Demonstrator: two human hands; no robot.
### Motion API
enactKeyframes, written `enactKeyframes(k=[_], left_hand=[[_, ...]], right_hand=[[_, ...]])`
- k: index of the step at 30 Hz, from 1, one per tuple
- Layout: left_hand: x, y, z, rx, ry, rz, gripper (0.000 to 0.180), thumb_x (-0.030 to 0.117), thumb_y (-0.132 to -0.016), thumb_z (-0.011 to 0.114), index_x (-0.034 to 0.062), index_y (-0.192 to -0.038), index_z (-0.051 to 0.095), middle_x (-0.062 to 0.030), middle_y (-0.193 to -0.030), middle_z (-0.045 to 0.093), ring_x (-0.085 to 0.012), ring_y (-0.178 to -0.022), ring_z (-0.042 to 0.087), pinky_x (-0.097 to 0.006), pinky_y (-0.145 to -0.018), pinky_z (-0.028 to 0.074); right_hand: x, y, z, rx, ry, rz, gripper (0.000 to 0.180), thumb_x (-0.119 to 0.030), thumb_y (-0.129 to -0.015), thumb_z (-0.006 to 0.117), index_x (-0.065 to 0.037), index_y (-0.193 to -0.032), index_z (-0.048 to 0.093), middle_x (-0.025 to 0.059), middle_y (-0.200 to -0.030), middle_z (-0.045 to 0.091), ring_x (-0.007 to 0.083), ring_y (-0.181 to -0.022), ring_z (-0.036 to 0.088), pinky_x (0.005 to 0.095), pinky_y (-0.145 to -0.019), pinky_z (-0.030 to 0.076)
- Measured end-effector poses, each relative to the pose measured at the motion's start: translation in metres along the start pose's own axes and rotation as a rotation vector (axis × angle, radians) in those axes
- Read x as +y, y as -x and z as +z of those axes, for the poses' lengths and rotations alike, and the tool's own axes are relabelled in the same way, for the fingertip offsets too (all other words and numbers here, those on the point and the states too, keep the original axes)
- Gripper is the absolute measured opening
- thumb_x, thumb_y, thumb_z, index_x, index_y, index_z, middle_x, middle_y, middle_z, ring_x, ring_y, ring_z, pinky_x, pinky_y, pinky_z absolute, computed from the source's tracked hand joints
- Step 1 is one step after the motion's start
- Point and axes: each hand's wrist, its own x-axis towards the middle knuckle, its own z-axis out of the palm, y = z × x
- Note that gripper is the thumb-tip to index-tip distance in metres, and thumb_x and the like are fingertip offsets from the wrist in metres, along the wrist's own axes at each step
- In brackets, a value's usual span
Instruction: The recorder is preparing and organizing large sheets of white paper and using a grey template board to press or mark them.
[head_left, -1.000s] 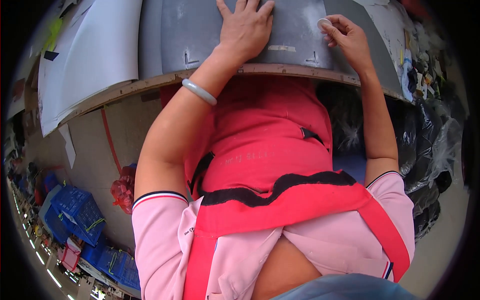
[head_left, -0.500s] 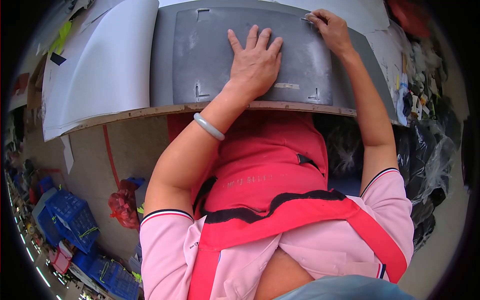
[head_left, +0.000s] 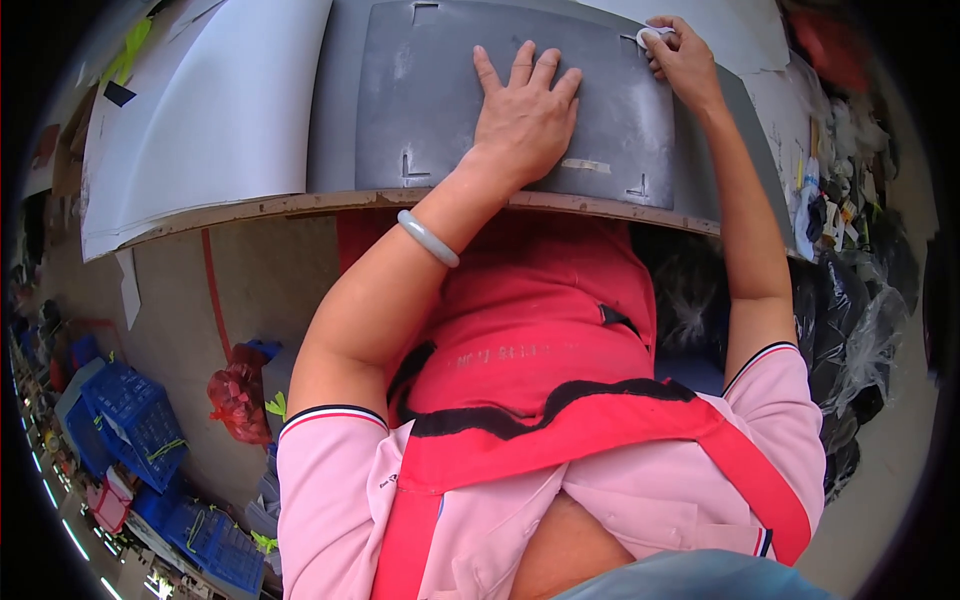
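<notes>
A dark grey template (head_left: 610, 110) with L-shaped slots near its corners lies on a larger grey sheet (head_left: 335, 110). My left hand (head_left: 527, 120) rests flat on the template's middle, fingers spread. At the template's far right corner, my right hand (head_left: 688, 68) pinches a small white rounded tool (head_left: 651, 38). Its thin tip points left, beside the corner slot; its exact kind is unclear. White smudges mark the template, and a pale strip of tape (head_left: 586, 166) sits near its front edge, by my left wrist.
A white sheet (head_left: 230, 100) curls over on the left of the table. The table's front edge (head_left: 270, 207) runs before my red apron. Plastic bags (head_left: 860, 330) crowd the right side. Blue crates (head_left: 135, 420) and a red bag (head_left: 240, 395) stand at lower left.
The template and table have shifted slightly right and up in view, along with both hands. My right hand has turned a little, so more of the white tool shows. My left hand still presses flat.
</notes>
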Motion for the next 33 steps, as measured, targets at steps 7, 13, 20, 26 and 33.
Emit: enactKeyframes(k=[7,13,20,26,33], left_hand=[[0.0,0.001,0.001,-0.002,-0.012,-0.011,0.037,0.03,-0.099,0.053,0.0176,-0.133,0.058,-0.01,-0.143,0.051,-0.0328,-0.141,0.038,-0.076,-0.109,0.017],[0.002,0.0,0.003,-0.002,-0.021,-0.024,0.038,0.031,-0.099,0.052,0.017,-0.133,0.059,-0.0105,-0.144,0.049,-0.0342,-0.141,0.038,-0.077,-0.108,0.016],[0.0,-0.001,0.004,-0.004,0.048,-0.03,0.039,0.03,-0.096,0.054,0.0108,-0.13,0.06,-0.0143,-0.143,0.044,-0.0353,-0.141,0.032,-0.08,-0.107,0.015],[0.0,0.0,0.004,-0.01,0.069,-0.017,0.04,0.029,-0.097,0.053,0.0063,-0.128,0.06,-0.0177,-0.142,0.044,-0.039,-0.14,0.033,-0.082,-0.106,0.015],[0.0,0.001,0.006,0.037,0.062,0.004,0.039,0.026,-0.096,0.051,0.0069,-0.128,0.061,-0.015,-0.141,0.047,-0.0394,-0.138,0.037,-0.082,-0.104,0.017]], right_hand=[[-0.02,-0.02,-0.01,-0.266,0.282,0.075,0.017,-0.016,-0.089,0.065,-0.004,-0.101,0.064,-0.0005,-0.076,0.063,0.0075,-0.062,0.058,0.023,-0.054,0.048],[-0.045,-0.016,0.016,-0.086,-0.04,-0.057,0.026,-0.024,-0.095,0.067,-0.005,-0.112,0.069,0.0019,-0.079,0.069,0.0071,-0.067,0.061,0.0234,-0.06,0.053],[-0.119,-0.021,0.116,-0.189,0.037,-0.446,0.026,-0.029,-0.096,0.069,-0.006,-0.106,0.073,0.0033,-0.087,0.072,0.0115,-0.076,0.065,0.0256,-0.071,0.053],[-0.142,-0.05,0.153,-0.203,0.207,-0.644,0.023,-0.026,-0.095,0.068,-0.006,-0.105,0.073,0.0094,-0.088,0.074,0.019,-0.076,0.067,0.0308,-0.073,0.053],[-0.163,-0.053,0.174,-0.187,0.39,-0.668,0.02,-0.019,-0.085,0.069,0.001,-0.085,0.071,0.0244,-0.078,0.066,0.0395,-0.076,0.065,0.0453,-0.074,0.052]])
